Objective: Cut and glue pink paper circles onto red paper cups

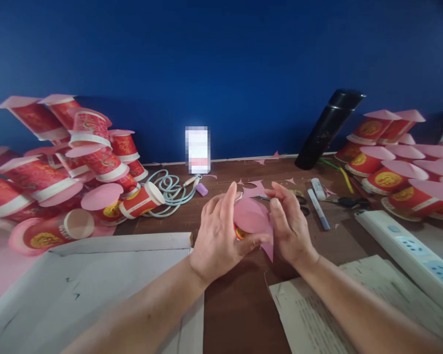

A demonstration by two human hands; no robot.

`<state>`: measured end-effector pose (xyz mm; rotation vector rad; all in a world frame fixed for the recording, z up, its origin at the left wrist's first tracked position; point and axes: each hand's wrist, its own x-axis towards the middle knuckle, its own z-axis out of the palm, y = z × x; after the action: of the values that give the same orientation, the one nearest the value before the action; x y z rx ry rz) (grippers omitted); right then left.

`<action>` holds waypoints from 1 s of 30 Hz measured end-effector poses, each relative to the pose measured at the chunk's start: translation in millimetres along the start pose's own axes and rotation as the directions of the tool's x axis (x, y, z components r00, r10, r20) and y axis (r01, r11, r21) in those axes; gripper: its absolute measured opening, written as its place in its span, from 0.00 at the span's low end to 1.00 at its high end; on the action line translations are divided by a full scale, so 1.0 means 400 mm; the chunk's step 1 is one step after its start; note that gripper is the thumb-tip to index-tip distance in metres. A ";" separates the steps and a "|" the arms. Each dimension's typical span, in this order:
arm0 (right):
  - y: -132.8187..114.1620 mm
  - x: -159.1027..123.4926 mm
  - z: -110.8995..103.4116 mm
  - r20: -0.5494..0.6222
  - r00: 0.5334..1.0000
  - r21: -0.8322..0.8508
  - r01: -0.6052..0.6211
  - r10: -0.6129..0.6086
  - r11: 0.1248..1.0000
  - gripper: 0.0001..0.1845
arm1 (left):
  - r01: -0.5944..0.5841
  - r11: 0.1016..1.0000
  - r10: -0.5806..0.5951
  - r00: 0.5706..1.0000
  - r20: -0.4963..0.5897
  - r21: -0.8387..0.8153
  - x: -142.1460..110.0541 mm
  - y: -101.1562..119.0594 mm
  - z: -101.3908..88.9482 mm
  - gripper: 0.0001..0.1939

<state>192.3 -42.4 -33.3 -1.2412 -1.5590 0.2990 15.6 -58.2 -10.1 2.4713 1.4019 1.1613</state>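
Observation:
My left hand (216,238) is wrapped round a red and yellow paper cup (239,233), most of which is hidden behind the fingers. A round pink paper disc (250,216) covers the cup's upper end, with my left thumb reaching across under its near edge. Close by on the right, my right hand (293,228) has its fingers extended and apart beside the disc. Whether it touches the disc's edge I cannot tell. A pointed pink paper scrap (268,250) shows between the hands. Behind them lie scissors (301,200), partly hidden by my right hand.
Disc-topped red cups (96,160) are piled at left, more cups (387,179) at right. A black flask (328,130) leans against the blue wall. Nearby are a lit phone (198,150), coiled cable (170,191), marker (318,209), power strip (406,246), cardboard (310,309) and white box (133,275).

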 end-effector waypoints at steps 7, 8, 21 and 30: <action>0.011 0.008 0.005 -0.057 0.996 0.026 -0.061 0.062 0.998 0.21 | 0.039 0.999 -0.039 0.999 -0.012 0.022 -0.012 -0.003 0.029 0.57; 0.013 0.009 0.006 -0.059 0.996 0.031 -0.069 0.070 0.997 0.21 | 0.049 0.998 -0.048 0.999 -0.024 0.027 -0.013 -0.004 0.032 0.57; 0.035 0.018 0.015 -0.045 0.987 0.064 -0.152 0.155 0.986 0.24 | 0.114 0.993 -0.107 0.985 -0.135 0.043 -0.006 -0.003 0.023 0.50; 0.032 0.020 0.025 0.003 0.968 0.098 -0.249 0.250 0.964 0.25 | 0.485 0.873 -0.450 0.838 -0.310 0.044 0.188 -0.189 -0.200 0.54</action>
<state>191.9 -26.6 -42.2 -1.3610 -1.3636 0.5250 -67.0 20.1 59.7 1.8870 2.0631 1.3829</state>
